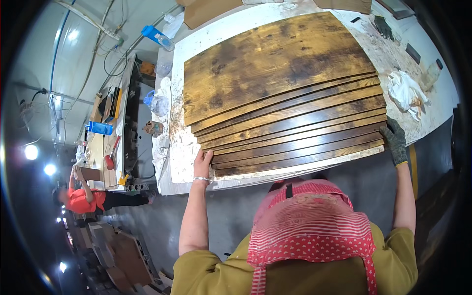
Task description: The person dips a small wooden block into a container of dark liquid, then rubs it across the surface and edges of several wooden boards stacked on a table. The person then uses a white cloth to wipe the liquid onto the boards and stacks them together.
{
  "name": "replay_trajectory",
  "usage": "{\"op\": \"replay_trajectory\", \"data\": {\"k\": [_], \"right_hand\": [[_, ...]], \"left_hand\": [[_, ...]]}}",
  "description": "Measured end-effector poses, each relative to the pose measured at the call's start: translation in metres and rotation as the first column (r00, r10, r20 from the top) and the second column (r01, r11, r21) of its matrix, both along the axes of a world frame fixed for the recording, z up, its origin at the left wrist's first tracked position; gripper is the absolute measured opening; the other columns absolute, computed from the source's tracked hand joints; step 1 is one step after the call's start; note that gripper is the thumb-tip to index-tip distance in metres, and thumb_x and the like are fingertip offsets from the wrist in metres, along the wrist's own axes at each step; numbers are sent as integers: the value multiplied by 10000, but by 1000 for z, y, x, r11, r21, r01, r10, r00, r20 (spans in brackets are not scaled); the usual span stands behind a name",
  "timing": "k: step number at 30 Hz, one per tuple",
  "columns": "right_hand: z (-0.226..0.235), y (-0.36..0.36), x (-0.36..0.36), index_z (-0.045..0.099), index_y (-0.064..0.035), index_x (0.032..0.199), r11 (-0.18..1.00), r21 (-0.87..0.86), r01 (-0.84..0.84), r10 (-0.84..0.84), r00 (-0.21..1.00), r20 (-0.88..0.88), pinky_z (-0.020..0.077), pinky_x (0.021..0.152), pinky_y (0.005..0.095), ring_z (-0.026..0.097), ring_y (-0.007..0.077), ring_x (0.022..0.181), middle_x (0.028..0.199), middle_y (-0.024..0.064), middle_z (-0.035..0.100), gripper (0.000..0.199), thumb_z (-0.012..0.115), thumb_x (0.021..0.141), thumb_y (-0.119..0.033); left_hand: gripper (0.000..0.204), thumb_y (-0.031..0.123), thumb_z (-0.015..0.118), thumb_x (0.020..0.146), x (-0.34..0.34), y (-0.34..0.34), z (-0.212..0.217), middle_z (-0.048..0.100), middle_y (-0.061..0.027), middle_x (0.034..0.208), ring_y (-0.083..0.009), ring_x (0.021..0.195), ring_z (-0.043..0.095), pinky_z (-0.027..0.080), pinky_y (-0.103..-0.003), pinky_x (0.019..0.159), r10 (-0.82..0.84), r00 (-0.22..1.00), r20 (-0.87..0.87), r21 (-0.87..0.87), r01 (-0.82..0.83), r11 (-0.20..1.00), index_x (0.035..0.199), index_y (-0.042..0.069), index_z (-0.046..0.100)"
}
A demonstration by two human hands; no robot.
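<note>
Hands grip a stack of dark-stained brown wooden boards (280,83) on the white tabletop (179,157): bare left hand (203,161) clasping its near-left edge, gloved right hand (395,140) its near-right corner.

Glossy dark-stained wooden boards (280,73)

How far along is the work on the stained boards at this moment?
Done: the stained boards lie stacked and fanned on the white table. In hand: the bare left hand and gloved right hand hold the stack's two near corners. Left: the stack is unmoved.
</note>
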State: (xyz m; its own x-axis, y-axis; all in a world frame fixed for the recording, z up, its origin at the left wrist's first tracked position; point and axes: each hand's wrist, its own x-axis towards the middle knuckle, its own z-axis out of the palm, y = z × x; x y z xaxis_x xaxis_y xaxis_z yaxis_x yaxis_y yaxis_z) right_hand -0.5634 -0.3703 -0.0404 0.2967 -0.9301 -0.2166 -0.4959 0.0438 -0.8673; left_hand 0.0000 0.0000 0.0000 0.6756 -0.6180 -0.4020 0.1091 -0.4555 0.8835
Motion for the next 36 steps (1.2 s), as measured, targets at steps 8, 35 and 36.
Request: {"op": "replay_trajectory", "data": {"k": [8,35,36], "right_hand": [[67,9,74,428,33,1330,996,-85,-36,51,981,187,401,973,319,520,216,1126,1257,151,539,633,707,797,-162],[110,-63,88,327,-11,1402,878,-463,-123,73,990,-124,359,1024,347,455,308,1249,1380,195,442,720,510,890,-482],[125,-65,106,326,-4,1400,904,-402,-149,102,986,-135,354,1029,341,441,308,1263,1389,189,435,743,503,883,-506]], "left_hand": [[468,105,563,909,8,-13,24,554,-72,1221,-123,1057,524,422,-256,894,31,987,158,-124,-11,992,1341,-8,420],[635,456,374,962,73,-58,48,256,-60,1512,-243,1317,354,327,-349,1040,285,920,268,-334,-189,924,1467,94,238],[657,492,351,962,78,-73,55,259,-73,1509,-244,1331,338,317,-349,1047,298,911,285,-308,-207,929,1466,86,238]]}}
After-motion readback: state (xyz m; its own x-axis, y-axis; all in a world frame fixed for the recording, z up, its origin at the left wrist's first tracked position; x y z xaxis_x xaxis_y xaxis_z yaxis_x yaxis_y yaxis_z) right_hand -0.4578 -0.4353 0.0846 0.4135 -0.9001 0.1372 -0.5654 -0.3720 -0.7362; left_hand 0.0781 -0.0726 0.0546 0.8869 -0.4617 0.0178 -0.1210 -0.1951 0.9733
